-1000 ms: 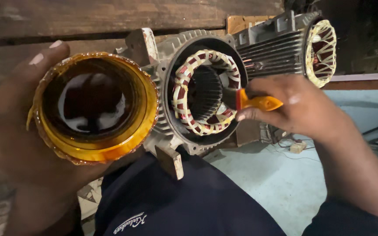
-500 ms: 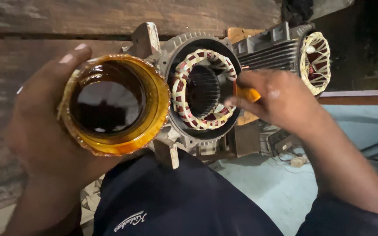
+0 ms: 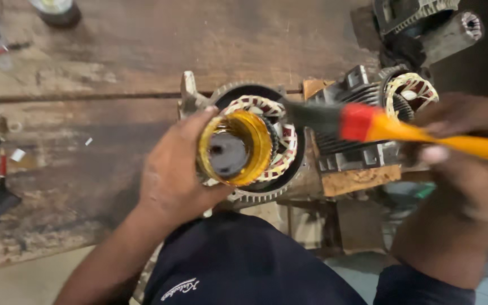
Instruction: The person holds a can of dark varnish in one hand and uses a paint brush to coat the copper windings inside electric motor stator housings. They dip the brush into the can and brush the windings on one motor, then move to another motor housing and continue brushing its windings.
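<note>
Left hand [image 3: 170, 175] is gripping the round amber open-topped jar [image 3: 235, 148], fingers wrapped around it, over the grey finned motor stator [image 3: 266, 144] (copper windings showing); right hand [image 3: 458, 164], fingers clamped, is holding the orange-handled brush [image 3: 402, 130] above the worn wooden bench's [image 3: 114, 73] right edge.

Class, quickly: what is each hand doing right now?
Left hand: closed around an open amber jar.
Right hand: closed on an orange-handled brush.

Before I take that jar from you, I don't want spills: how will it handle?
The jar, open-topped and holding dark liquid, would probably slosh if tipped. Its amber wall looks glossy, so likely slippery. The left hand wraps it alone, so it seems light; the right hand holds the brush.
</note>
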Tool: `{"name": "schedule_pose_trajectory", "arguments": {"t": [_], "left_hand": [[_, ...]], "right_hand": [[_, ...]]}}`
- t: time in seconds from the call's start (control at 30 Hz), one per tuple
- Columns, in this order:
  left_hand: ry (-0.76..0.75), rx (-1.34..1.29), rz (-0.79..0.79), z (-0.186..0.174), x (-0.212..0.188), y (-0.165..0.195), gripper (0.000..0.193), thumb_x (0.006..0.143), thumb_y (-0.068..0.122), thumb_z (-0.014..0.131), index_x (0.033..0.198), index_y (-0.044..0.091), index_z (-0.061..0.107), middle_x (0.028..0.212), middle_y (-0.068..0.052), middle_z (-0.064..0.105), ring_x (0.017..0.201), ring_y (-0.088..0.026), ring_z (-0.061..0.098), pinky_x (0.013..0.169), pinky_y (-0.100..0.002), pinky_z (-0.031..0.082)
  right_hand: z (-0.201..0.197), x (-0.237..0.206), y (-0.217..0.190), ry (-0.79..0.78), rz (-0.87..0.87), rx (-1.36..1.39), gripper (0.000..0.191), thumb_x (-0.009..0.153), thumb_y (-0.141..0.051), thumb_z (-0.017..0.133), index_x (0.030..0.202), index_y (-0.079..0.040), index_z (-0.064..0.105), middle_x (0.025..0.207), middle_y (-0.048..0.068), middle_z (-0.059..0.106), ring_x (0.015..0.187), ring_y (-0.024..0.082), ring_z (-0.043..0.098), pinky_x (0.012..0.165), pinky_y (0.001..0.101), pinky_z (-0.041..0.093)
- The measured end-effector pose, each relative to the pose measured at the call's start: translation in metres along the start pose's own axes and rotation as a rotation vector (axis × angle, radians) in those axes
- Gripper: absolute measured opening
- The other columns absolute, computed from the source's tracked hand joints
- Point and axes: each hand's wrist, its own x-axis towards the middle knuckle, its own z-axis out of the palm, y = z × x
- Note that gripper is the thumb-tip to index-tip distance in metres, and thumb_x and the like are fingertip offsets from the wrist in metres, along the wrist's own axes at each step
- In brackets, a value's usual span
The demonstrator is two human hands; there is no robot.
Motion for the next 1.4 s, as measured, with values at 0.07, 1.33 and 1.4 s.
{"name": "schedule_pose_trajectory", "arguments": {"t": [0.07, 1.33, 1.4], "left_hand": [[-0.034, -0.025, 0.008, 0.015, 0.003, 0.016, 0.101, 0.059, 0.019, 0.094, 0.144, 0.001, 0.042, 0.139, -0.021, 0.059, 0.127, -0.040, 0.060, 0.106, -0.046, 0.050], [-0.128, 0.201, -0.113, 0.100, 0.012, 0.067, 0.095, 0.060, 0.020, 0.093, 0.141, -0.001, 0.047, 0.136, -0.024, 0.060, 0.126, -0.042, 0.059, 0.107, -0.048, 0.048], [-0.132, 0.203, -0.100, 0.100, 0.013, 0.064, 0.096, 0.059, 0.020, 0.093, 0.141, -0.001, 0.047, 0.136, -0.025, 0.060, 0.126, -0.043, 0.059, 0.107, -0.048, 0.048]], "right_hand": [[0.005, -0.002, 0.005, -0.059, -0.026, -0.049, 0.018, 0.091, -0.013, 0.072, 0.100, -0.002, 0.061, 0.089, 0.012, 0.068, 0.077, 0.016, 0.072, 0.063, 0.0293, 0.061], [-0.026, -0.055, 0.132, 0.187, 0.280, 0.512, 0.012, 0.099, -0.005, 0.066, 0.106, 0.003, 0.059, 0.082, 0.014, 0.070, 0.065, 0.018, 0.068, 0.059, 0.0283, 0.057], [-0.028, -0.059, 0.139, 0.243, 0.299, 0.546, 0.013, 0.099, -0.004, 0.065, 0.107, 0.003, 0.059, 0.080, 0.015, 0.068, 0.063, 0.021, 0.067, 0.058, 0.0300, 0.056]]}}
